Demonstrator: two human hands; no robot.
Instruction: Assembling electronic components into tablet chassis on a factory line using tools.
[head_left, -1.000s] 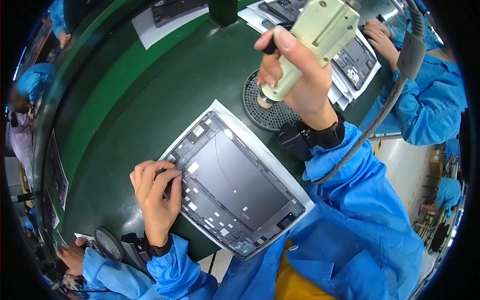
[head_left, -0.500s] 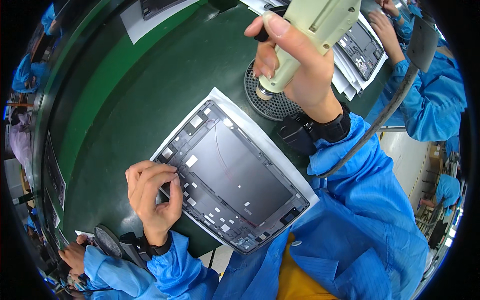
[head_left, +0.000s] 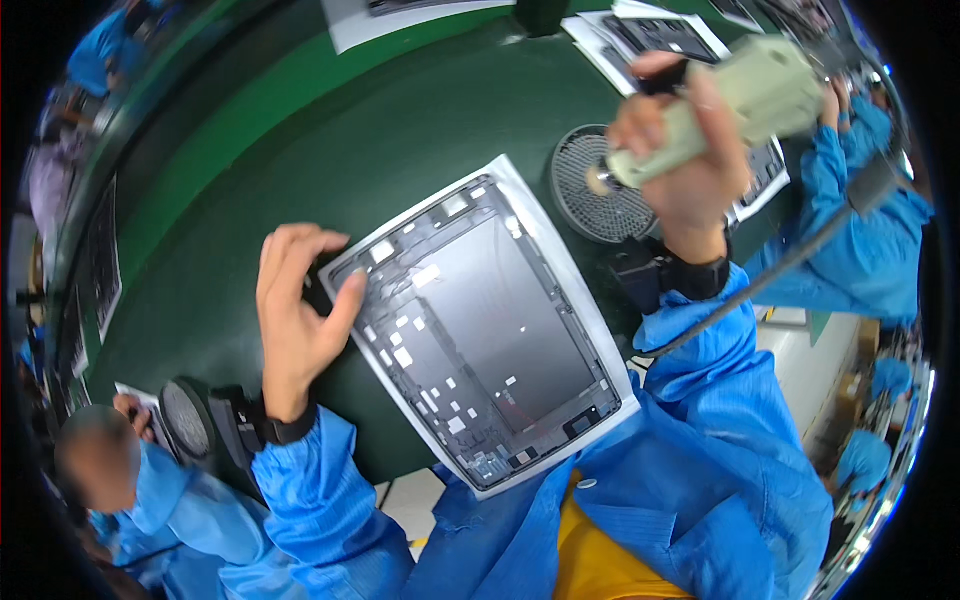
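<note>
A dark tablet back housing [head_left: 500, 290], its frame dotted with small white pads, lies on a white sheet [head_left: 570, 260] in front of me. My left hand [head_left: 300, 310] is at the housing's far left corner, thumb touching the rim and fingers spread apart around the corner, nothing between them. In my right hand [head_left: 700, 190] is a pale green electric screwdriver [head_left: 765, 90], wrapped by my fingers and blurred by motion. Its tip, with a small tan end, points left over a round black perforated dish [head_left: 585, 180]. A grey cable [head_left: 780, 265] runs down past my right forearm.
The bench is dark green [head_left: 230, 250]. More housings on white sheets [head_left: 660, 40] lie at the far right. Another dark panel [head_left: 105, 260] is at the left edge. Co-workers in blue sit at right [head_left: 840, 250] and lower left [head_left: 200, 510]; a second round dish [head_left: 185, 420] stands near the latter.
My right hand has moved right with the screwdriver, whose tip still hovers by the dish. My left hand has shifted from the housing's left edge to its far corner and its fingers have spread.
</note>
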